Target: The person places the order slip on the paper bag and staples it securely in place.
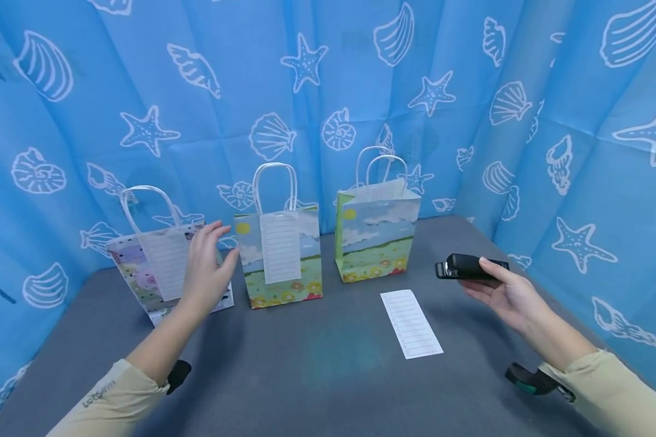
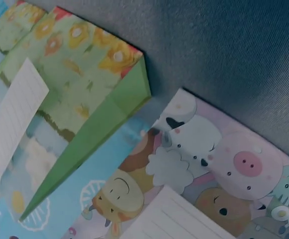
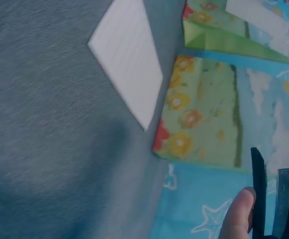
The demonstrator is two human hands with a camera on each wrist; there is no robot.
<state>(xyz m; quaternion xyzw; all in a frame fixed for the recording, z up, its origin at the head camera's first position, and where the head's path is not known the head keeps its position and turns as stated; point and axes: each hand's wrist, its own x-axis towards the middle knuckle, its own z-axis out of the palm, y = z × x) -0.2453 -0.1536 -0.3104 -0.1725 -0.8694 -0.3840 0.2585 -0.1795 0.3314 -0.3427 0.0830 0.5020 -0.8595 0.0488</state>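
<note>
In the head view my right hand (image 1: pixel 516 300) grips a black stapler (image 1: pixel 463 267) above the table's right side. Its thumb and the stapler (image 3: pixel 258 194) appear at the lower right of the right wrist view. My left hand (image 1: pixel 205 270), fingers loosely spread and holding nothing, overlaps the right side of an animal-print paper bag (image 1: pixel 133 267), close to the middle landscape-print bag (image 1: pixel 310 267). Lined white slips hang on the front of both: one on the animal bag (image 1: pixel 166 261), one on the middle bag (image 1: pixel 280 249). A third bag (image 1: pixel 379 237), with a landscape print, stands at the right without a slip.
A loose lined slip (image 1: pixel 412 325) lies on the grey table (image 1: pixel 317 376) in front of the third bag. White twisted handles rise from all three bags. A blue curtain (image 1: pixel 350 79) with white shells and starfish hangs behind and to the right.
</note>
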